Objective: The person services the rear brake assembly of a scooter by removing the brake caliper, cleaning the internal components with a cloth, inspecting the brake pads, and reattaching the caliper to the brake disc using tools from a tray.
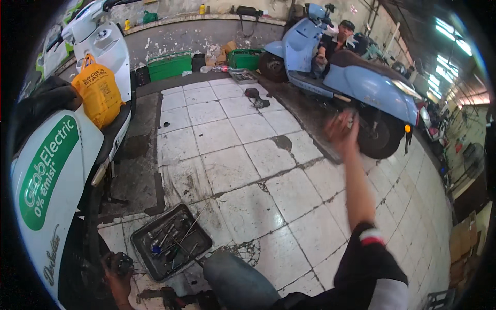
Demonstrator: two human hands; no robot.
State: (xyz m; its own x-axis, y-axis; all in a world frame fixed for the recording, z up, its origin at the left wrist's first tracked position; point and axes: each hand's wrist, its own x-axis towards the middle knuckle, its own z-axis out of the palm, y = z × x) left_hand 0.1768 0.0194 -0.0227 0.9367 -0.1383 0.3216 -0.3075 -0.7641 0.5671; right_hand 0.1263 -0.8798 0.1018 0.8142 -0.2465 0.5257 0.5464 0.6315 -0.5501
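Right arm: stretched out from its black sleeve point(369, 258), far forward and to the right of the tool tray point(201, 237); the right hand point(343, 132) is raised on the tray's side of the blue scooter point(372, 85).
Right grip: blurred; I cannot tell whether it is apart, together or holding anything.
Left arm: low, just left of the tray, beside the white scooter point(89, 132).
Left grip: the left hand point(109, 267) has its fingers closed on a black part point(122, 262).
Black part: one, just left of the tray.
Tray: one, black, resting on the floor; its tools point(173, 240) lie too jumbled for me to count.
Bags: one orange bag point(101, 93), on the white scooter, left of and beyond the tray.
Boxes: two green boxes point(169, 67), well beyond the tray.
Co-worker: one person point(330, 49), behind the blue scooter, far right of the tray.
Floor: white tiles point(258, 160), stained and cracked, around the tray.
Room: peeling wall point(201, 41) beyond the tray; lit ceiling lamps point(445, 27) far to its right.
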